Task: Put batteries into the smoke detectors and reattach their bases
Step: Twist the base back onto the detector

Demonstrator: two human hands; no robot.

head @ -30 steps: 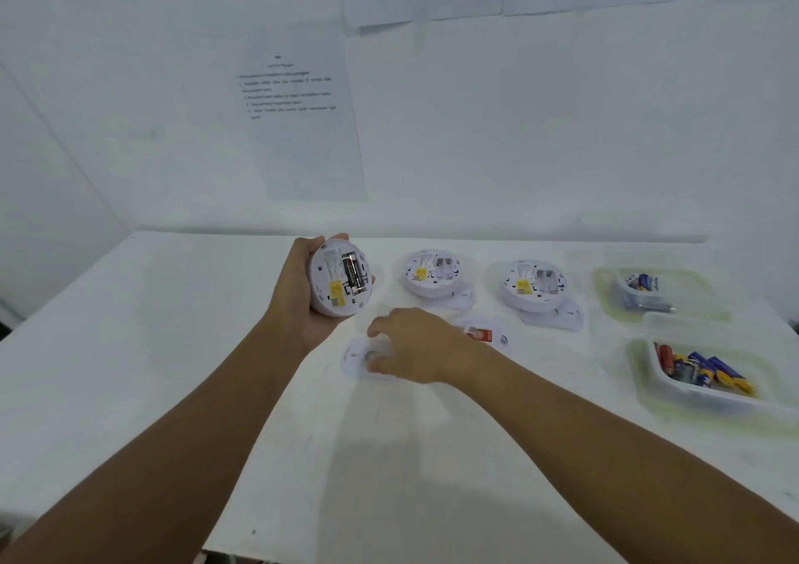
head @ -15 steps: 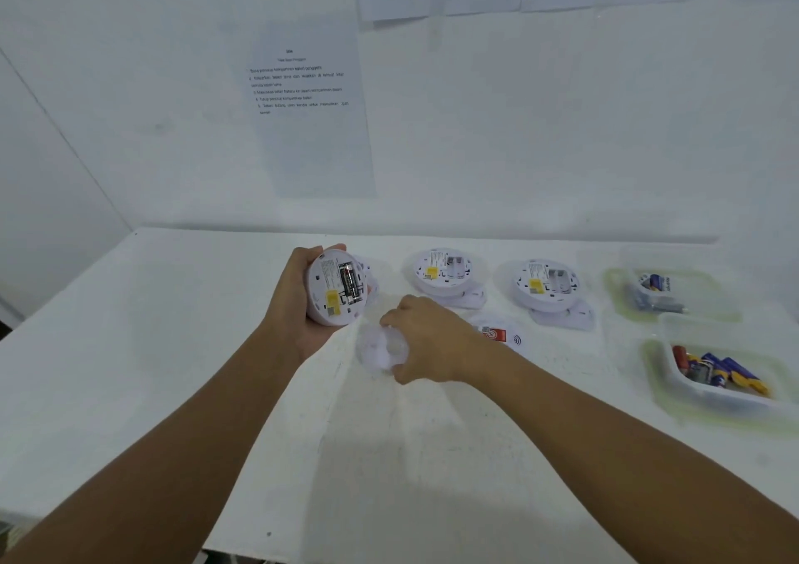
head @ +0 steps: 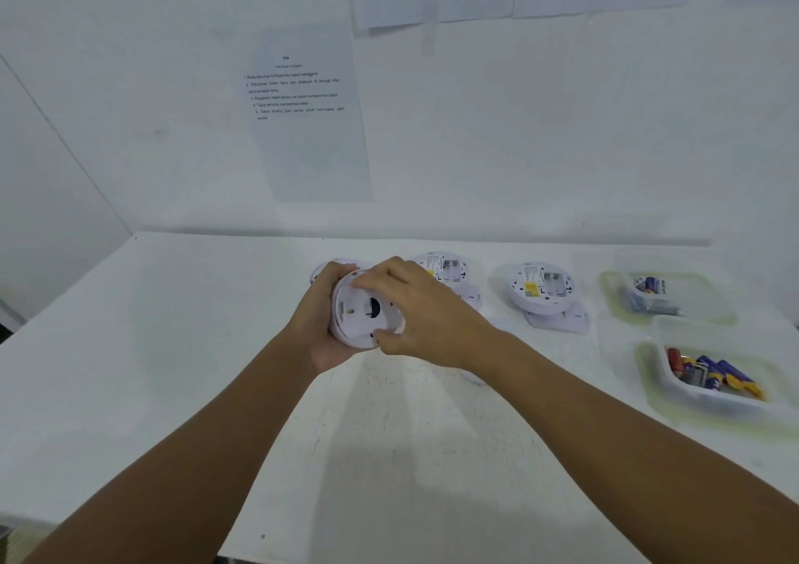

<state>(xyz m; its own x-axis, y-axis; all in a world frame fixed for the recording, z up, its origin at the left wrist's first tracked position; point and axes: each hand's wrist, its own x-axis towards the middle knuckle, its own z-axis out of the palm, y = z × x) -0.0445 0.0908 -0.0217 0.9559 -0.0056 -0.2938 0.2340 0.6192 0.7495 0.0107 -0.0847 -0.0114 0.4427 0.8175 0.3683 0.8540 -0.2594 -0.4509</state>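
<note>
My left hand grips a white round smoke detector from behind, above the table. My right hand holds the white base plate against the detector's back, fingers curled round its rim; the battery bay is now hidden under it. Two more open detectors lie upside down further back: one just behind my right hand, one to the right, resting on its loose base. A clear tub at the right holds several batteries.
A second clear tub with a few batteries stands behind the first on the white table. Another white round piece peeks out behind my left hand. Printed sheets hang on the wall behind.
My right hand picked the base plate up off the table and brought it onto the back of the detector in my left hand, covering the batteries. The camera tilted slightly.
</note>
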